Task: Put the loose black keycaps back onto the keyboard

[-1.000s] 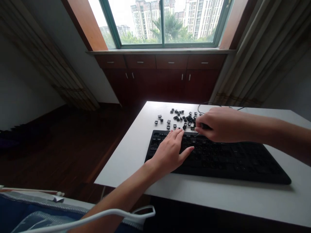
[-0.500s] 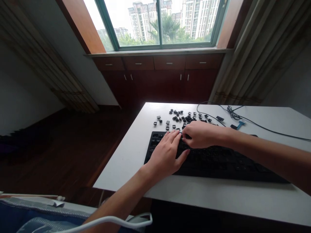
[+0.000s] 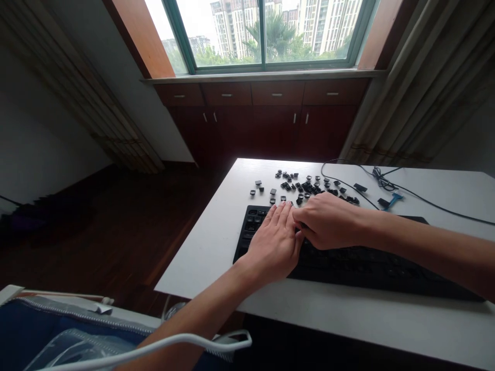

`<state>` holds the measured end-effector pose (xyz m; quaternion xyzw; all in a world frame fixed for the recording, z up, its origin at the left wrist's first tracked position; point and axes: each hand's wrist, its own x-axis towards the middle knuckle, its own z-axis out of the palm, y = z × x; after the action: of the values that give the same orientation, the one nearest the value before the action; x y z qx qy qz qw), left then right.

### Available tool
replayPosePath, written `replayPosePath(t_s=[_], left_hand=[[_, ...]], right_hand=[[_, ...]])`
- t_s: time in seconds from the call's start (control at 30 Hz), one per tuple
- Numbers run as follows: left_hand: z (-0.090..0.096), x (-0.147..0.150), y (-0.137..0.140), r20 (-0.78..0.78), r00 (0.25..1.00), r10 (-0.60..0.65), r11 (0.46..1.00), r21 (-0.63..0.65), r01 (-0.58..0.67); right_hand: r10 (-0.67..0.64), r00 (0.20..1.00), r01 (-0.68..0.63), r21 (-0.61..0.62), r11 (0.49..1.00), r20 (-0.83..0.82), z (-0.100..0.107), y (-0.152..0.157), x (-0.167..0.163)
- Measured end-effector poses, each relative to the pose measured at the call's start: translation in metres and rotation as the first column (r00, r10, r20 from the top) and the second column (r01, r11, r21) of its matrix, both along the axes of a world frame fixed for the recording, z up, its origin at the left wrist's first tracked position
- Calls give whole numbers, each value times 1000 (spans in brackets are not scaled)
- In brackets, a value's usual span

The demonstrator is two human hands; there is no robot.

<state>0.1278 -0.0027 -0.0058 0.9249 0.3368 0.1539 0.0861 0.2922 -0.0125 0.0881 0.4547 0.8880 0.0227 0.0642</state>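
1. Head view: laying left hand (image 3: 275,242) flat, grasping nothing visible, on black keyboard (image 3: 348,265), probably steadying it against white table (image 3: 209,247).
2. Curling right hand (image 3: 327,221) tightly just beside, over the keyboard; cannot tell around what.
3. Scattered just beyond: loose keycaps (image 3: 310,187), likely set there to free the keyboard's top.
4. Lying farther right: cable (image 3: 381,179) and blue item (image 3: 394,199), apparently out of the way.

Daylight from window (image 3: 266,36); pale glare on tabletop (image 3: 216,242); floor (image 3: 96,221) in deep shadow.
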Motion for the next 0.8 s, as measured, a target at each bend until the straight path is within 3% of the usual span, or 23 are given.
replayPosePath(t_s=[0.23,0.33,0.43,0.53,0.6,0.73,0.8], left_hand=[[7,-3,-2,106,993,58,998,-46,-53],[13,-12,0,168,985,28,997,-82,-15],[20,-22,5,170,985,-14,991,-125,35],[26,-26,11,181,982,-59,990,-117,81],[32,-25,17,190,978,-81,990,-102,102],[45,-15,34,164,979,-119,991,-48,128],[52,-8,44,128,983,-128,992,5,129]], right_hand=[[-77,996,73,77,994,52,39,7,15],[-177,983,180,51,982,-50,40,-3,44],[-351,934,348,-43,936,-71,32,-22,85],[-554,819,534,-156,831,-148,16,-50,132],[-697,704,669,-204,715,-135,1,-72,162],[-840,487,848,-100,520,-242,-38,-109,216],[-844,471,867,-44,497,-255,-55,-121,235]])
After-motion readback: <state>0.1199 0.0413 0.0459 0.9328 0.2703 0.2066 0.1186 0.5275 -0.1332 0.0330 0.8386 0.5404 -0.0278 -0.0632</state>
